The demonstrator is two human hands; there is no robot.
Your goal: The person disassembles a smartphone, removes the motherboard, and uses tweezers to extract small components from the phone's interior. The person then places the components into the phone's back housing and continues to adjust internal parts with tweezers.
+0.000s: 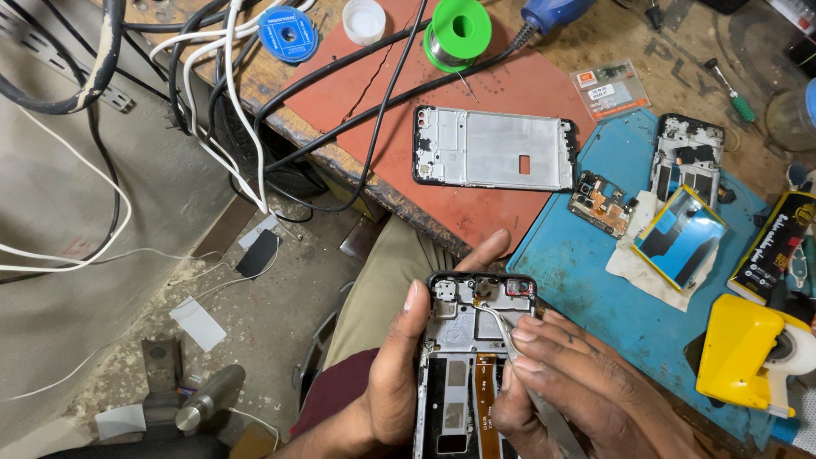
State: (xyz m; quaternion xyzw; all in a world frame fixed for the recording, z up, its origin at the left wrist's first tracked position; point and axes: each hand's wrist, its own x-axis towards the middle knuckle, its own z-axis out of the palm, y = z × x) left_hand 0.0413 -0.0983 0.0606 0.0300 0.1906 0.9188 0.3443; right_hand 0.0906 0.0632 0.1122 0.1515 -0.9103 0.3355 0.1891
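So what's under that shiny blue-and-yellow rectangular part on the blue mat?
The shiny blue-and-yellow rectangular part lies on a crumpled white cloth, itself on the blue mat. Whatever sits directly beneath it is covered.

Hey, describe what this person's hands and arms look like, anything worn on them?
Both the left hand and the right hand are bare: no gloves, rings or watch show. The fingernails are short and unpainted. No sleeve reaches either wrist within the frame, and the forearms are cut off by the bottom edge, so anything worn higher up cannot be seen.
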